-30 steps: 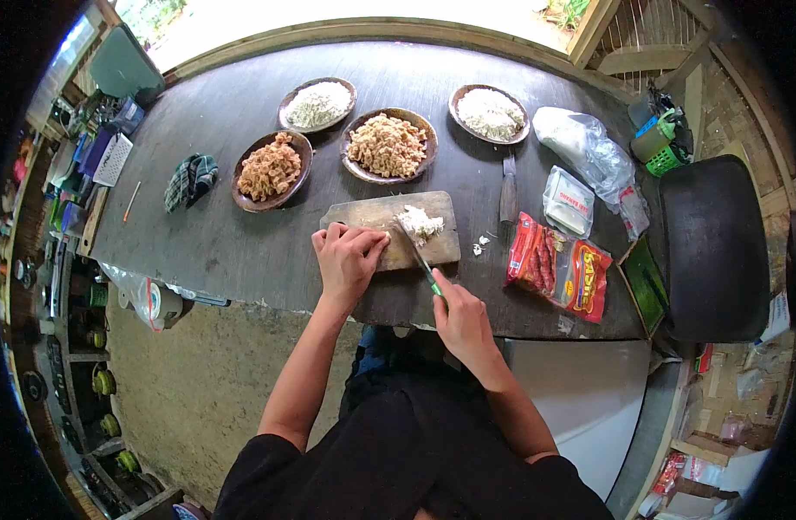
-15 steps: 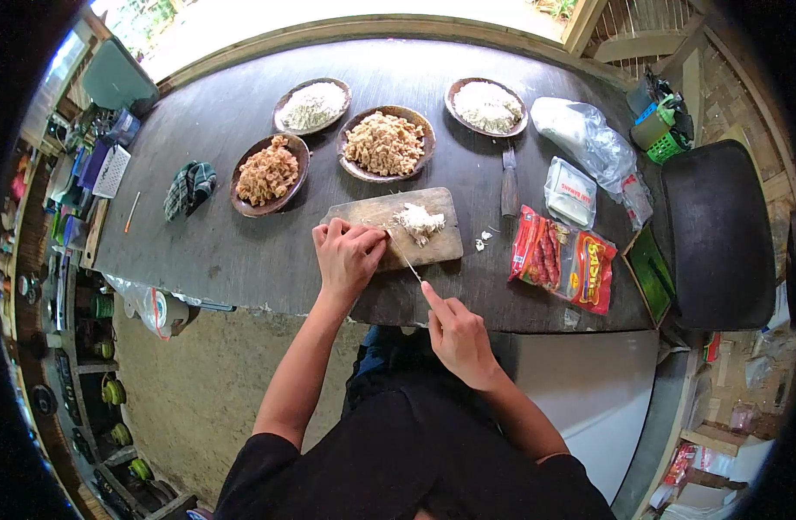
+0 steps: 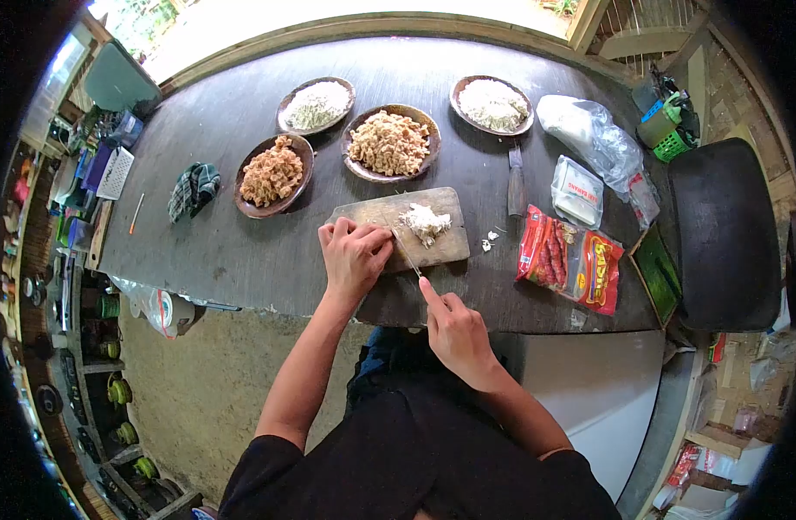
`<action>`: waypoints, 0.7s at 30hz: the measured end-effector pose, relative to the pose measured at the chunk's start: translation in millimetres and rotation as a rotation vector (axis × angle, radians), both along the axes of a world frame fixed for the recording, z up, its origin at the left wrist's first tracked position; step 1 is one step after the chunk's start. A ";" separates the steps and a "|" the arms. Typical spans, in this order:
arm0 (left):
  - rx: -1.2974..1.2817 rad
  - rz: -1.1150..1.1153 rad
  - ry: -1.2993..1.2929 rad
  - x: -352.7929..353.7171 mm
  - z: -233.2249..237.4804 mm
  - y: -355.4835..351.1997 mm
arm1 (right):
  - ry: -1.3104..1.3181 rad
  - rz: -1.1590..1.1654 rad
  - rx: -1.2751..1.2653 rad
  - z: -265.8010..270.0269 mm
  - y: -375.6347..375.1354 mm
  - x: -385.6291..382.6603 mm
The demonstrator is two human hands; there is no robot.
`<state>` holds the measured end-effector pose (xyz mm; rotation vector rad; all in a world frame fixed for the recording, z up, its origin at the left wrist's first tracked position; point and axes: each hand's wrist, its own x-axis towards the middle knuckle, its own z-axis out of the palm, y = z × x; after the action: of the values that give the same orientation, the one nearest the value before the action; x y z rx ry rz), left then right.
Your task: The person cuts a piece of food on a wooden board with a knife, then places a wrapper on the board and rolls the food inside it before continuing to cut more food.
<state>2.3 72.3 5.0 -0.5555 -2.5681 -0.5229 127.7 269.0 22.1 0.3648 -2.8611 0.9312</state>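
My right hand [image 3: 460, 336] grips a knife [image 3: 406, 250], index finger stretched toward its blade, which slants across the near part of a wooden cutting board [image 3: 356, 211]. Close by the blade's tip, my left hand [image 3: 356, 258] rests on the board with fingers curled and bunched. What those fingers press down is too hidden to make out. A small heap of pale chopped pieces [image 3: 425, 224] lies on the board, right of the blade. A few white scraps [image 3: 489, 241] are on the table just beyond the board's right edge.
Beyond the board stand plates of brown chunks [image 3: 388, 141], reddish-brown chunks [image 3: 271, 175] and pale shreds [image 3: 317, 106]. Rightward lie another knife [image 3: 516, 186], a red sausage packet [image 3: 571, 260] and plastic bags [image 3: 593, 139]. A checked cloth [image 3: 193, 190] is at left.
The whole view has shifted slightly, so things appear a little further right. Both hands and the knife keep nearly the same place at the board.
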 end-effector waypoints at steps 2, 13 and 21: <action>0.013 -0.003 -0.008 -0.9 -0.1 -0.3 | 0.009 0.013 0.003 -4.7 -0.4 -5.4; 0.024 0.017 -0.055 -0.6 1.7 -0.7 | -0.033 -0.039 -0.059 6.5 5.0 2.1; 0.041 0.020 -0.058 -1.9 -2.6 -2.1 | -0.005 0.005 0.023 -2.5 -3.3 -8.8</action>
<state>0.4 70.2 2.4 -0.5073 -2.6086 -0.5911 118.9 265.8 19.5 0.3733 -2.8793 0.9015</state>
